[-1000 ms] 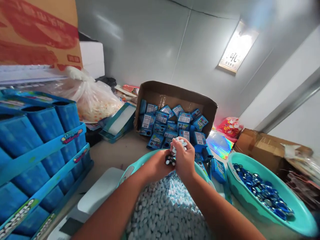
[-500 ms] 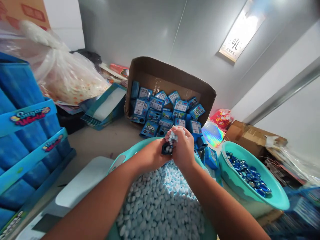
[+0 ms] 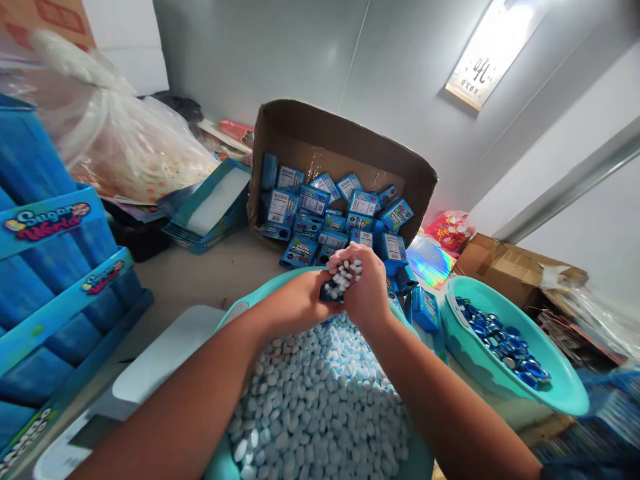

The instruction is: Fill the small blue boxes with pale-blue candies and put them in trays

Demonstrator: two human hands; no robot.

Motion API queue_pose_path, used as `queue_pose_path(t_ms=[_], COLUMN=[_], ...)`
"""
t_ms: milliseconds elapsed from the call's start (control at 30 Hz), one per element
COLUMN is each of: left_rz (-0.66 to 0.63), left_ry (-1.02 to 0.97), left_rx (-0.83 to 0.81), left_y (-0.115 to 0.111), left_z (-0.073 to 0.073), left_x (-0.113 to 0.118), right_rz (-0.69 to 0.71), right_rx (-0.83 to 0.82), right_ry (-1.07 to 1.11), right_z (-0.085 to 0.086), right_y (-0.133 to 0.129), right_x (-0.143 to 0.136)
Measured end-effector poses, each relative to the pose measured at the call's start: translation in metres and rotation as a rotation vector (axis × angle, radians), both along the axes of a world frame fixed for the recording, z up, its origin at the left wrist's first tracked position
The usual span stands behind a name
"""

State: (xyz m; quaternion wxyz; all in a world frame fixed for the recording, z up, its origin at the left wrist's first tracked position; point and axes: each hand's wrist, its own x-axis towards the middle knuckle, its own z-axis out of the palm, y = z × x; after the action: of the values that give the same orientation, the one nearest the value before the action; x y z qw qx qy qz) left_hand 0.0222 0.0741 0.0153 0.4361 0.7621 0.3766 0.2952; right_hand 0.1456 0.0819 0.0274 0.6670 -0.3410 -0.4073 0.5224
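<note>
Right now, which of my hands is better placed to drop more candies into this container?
Right, probably: your right hand cups white candies at the mouth of the container, which your left hand holds.

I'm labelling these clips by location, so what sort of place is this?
Probably a small candy-packing workspace: a basin of pale candies, a carton full of small blue printed boxes, and a second basin holding blue caps.

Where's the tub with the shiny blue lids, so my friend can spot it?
Find the big open brown cardboard box by the grey wall. Look down and right of it for a turquoise basin. It holds shiny blue lids, while the nearer basin is full of pale candy-like pieces.
</note>
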Motion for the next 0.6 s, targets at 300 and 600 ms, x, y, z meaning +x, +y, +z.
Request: queue_pose_path(t_ms=[300, 600], left_rz=[0.019, 0.007], left_ry=[0.075, 0.069], left_rx=[0.04, 0.02], left_y=[0.001, 0.001], left_z=[-0.008, -0.004], left_x=[-0.004, -0.004], right_rz=[0.134, 0.18], right_rx=[-0.096, -0.065], right_ry=[-0.084, -0.217], right_z=[0.007, 0.007], right_y=[-0.005, -0.008], right_x=[0.009, 0.011])
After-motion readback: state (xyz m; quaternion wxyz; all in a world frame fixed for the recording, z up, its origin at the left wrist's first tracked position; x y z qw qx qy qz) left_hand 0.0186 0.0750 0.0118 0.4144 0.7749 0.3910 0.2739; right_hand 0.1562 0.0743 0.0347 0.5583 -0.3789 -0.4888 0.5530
